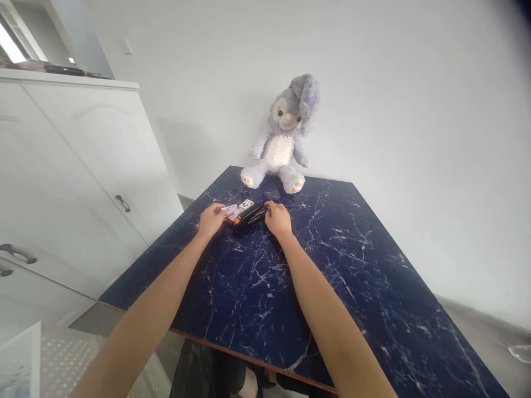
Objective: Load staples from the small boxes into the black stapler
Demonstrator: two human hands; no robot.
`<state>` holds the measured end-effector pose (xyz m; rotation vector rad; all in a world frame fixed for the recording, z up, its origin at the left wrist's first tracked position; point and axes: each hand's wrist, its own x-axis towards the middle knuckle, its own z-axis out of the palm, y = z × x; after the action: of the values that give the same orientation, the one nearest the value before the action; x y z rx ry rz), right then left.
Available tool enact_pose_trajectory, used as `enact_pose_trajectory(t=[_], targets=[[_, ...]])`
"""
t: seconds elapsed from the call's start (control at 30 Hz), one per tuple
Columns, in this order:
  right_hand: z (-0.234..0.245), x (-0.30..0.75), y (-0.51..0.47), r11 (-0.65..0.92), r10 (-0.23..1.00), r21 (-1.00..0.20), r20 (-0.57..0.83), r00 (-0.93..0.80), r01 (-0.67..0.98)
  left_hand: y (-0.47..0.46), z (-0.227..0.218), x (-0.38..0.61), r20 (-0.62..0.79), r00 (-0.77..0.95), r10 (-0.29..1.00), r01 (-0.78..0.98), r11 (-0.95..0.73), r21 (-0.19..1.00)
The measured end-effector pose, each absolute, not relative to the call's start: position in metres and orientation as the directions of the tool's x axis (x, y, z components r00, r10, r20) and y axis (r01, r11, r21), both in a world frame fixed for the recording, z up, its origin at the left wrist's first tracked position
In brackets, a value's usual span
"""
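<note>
On the blue marbled table [265, 287] lies a small group of items between my two hands. My left hand [211, 220] is closed at the left end of the group, its fingertips on a small white-and-red card [229, 209]. My right hand [279, 219] has its fingers closed on the right end of a dark, glossy case [251, 214]. An orange piece [237, 220] shows at the case's left end. A small white box-like item [246, 204] with dark and red print sits behind the case. The fingertips are partly hidden.
A grey plush rabbit [279, 152] sits at the table's far edge, against the white wall [394, 110]. A dark round item [271, 192] lies near its feet. White cabinets [83, 160] with dark handles stand to the left. A dotted white surface [68, 359] is at lower left.
</note>
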<state>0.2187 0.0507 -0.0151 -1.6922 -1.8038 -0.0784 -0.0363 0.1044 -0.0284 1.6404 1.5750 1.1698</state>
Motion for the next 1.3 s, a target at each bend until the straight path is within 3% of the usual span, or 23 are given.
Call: enact_pose_trajectory(t=[0.23, 0.53, 1.07, 1.3], targets=[[-0.018, 0.224, 0.054, 0.151, 0.864, -0.407, 0.497, 0.079, 0.901, 0.103, -0.027, -0.035, 0.207, -0.082, 0.975, 0.485, -0.142, 0.863], [-0.017, 0.219, 0.052, 0.287, 0.856, -0.339, 0.511, -0.081, 0.896, 0.1, -0.024, -0.033, 0.229, -0.081, 0.97, 0.509, -0.157, 0.846], [-0.013, 0.218, 0.049, 0.13, 0.859, -0.377, 0.504, 0.086, 0.917, 0.1, -0.023, -0.034, 0.237, -0.063, 0.97, 0.524, -0.17, 0.835], [-0.017, 0.222, 0.054, 0.101, 0.847, -0.453, 0.506, 0.163, 0.886, 0.091, -0.017, -0.033, 0.334, -0.096, 0.938, 0.644, -0.197, 0.739]])
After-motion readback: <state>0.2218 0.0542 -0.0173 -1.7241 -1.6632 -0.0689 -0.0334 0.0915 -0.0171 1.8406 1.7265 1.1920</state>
